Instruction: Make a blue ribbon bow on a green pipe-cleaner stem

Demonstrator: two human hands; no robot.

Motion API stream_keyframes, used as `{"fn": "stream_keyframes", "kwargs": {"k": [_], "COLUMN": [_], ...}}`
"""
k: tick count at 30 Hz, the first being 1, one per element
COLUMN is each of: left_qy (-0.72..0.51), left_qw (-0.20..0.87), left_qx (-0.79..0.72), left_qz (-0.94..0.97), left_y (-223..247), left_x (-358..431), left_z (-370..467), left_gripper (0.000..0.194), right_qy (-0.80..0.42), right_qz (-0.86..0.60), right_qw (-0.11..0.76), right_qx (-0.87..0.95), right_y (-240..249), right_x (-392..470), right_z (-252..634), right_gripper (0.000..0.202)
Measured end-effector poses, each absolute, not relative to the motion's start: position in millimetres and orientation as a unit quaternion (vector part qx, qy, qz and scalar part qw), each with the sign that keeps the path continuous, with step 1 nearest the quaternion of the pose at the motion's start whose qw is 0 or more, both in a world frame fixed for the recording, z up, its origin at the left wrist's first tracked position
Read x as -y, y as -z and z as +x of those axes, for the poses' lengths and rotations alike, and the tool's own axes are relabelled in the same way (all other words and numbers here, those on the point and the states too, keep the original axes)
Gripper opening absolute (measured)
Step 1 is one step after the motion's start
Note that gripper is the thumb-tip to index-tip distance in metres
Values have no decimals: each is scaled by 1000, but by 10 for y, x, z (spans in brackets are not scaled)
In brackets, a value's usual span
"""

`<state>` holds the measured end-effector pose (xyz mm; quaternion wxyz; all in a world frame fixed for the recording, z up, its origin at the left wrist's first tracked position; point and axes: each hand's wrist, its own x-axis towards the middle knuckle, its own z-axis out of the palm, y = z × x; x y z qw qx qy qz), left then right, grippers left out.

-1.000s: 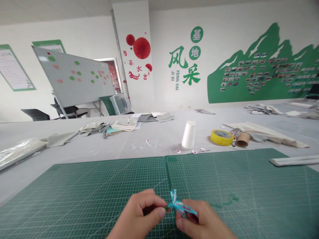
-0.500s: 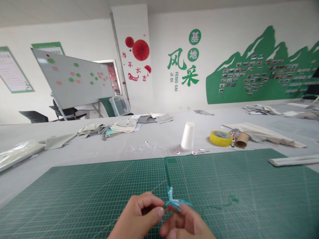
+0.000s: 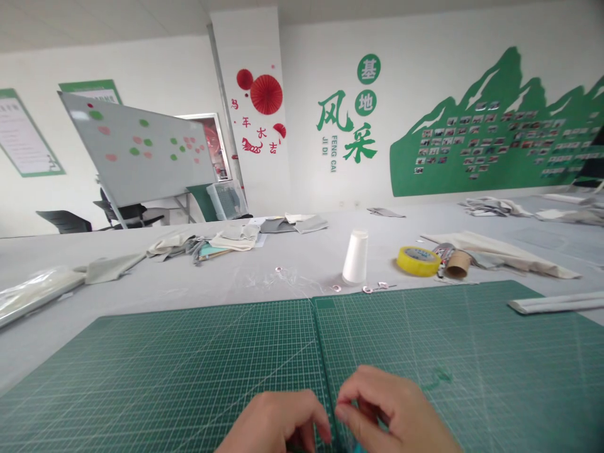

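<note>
My left hand (image 3: 283, 421) is low in the view over the green cutting mat (image 3: 212, 352), its fingers curled down; a dark green bit shows beneath them, too hidden to name. Just to its right, my right hand (image 3: 387, 409) has thumb and forefinger pinched together, and what they grip is too small to make out. A bit of the blue piece (image 3: 359, 448) shows at the bottom edge, under my right hand. Green thread (image 3: 440, 377) lies loosely on the mat to the right.
Behind the mats stand a white thread cone (image 3: 355, 258), a yellow tape roll (image 3: 418, 261) and a cardboard tube (image 3: 457, 264). Small ring-shaped pieces (image 3: 368, 289) lie near the cone. Fabric scraps (image 3: 236, 236) lie farther back, and a rolled cloth (image 3: 557, 304) rests at right.
The blue piece has dropped from between my hands to the bottom edge, mostly out of sight. My right hand has risen and moved right, now pinching. My left hand has turned downward.
</note>
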<state>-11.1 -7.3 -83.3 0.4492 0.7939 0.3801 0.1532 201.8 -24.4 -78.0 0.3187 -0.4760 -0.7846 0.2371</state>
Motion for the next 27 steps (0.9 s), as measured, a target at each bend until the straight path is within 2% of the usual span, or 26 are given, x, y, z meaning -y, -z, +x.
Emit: {"fn": "stream_keyframes", "kwargs": {"k": [3,6,8,11,14,17,18,19,23,24,27], "left_qy": [-201,-271,-303,-306,-302,-306,-306,-307,-308,-308,-314], "left_qw": [514,458,438,497,557,572,575,579,591,590,554], "left_qx": [-349,-386,-422,-466,-466,-456,-453,-451,-436,-437,-463], "left_qz": [758,754,734,665,618,610,608,607,605,605,617], "left_y": [793,688,643,656,712,742,746,749,762,764,758], "left_x": [88,102,93,56,26,19,22,25,44,48,48], "left_z": [-121,-103,-93,-94,-104,-103,-100,-95,-77,-75,-75], "left_gripper": [20,20,16,21,23,24,24,24,24,24,23], "right_qy": [-415,-505,-524,-529,-429,-355,-377,-420,-656,-676,-690], "right_qz": [-490,-483,-464,-452,-452,-481,-492,-491,-335,-309,-346], "right_qw": [314,305,300,277,273,302,322,349,458,474,415], "right_qx": [699,647,648,663,733,742,716,678,498,472,481], "right_y": [836,945,997,999,920,904,944,1008,1357,1419,1454], "right_x": [138,96,93,103,132,166,171,171,148,150,209], "right_z": [2061,2044,2013,1996,2048,2088,2073,2040,1788,1732,1684], "right_gripper": [11,15,20,18,5,60,74,81,83,77,42]}}
